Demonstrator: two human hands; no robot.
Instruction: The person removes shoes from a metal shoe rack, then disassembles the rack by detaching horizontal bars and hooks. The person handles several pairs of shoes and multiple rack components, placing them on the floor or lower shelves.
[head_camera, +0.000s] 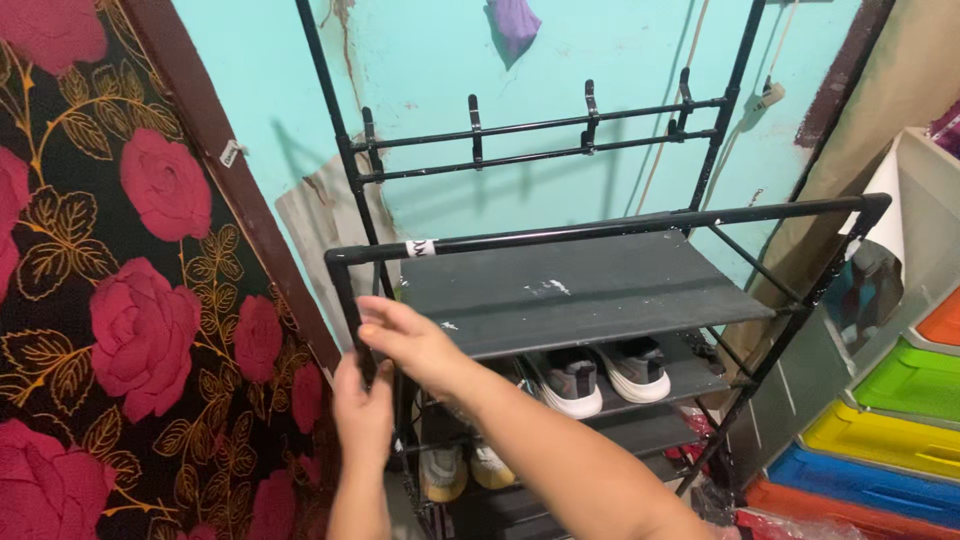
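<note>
A black metal shoe rack (610, 225) with grey fabric shelves stands against a turquoise wall. My left hand (362, 405) grips the rack's front left upright post just below the top corner. My right hand (412, 340) rests on the same corner, fingers laid over the post and the front left edge of the top shelf (580, 290). A pair of grey and white sneakers (600, 375) sits on the second shelf. Yellowish shoes (462, 468) show on a lower shelf, partly hidden by my right arm.
A curtain (120, 300) with red roses hangs at the left, beside a brown door frame (235, 180). Stacked coloured plastic drawers (890, 420) stand at the right. A row of hooks (530, 125) tops the rack's back. A purple scrap (515, 25) hangs on the wall.
</note>
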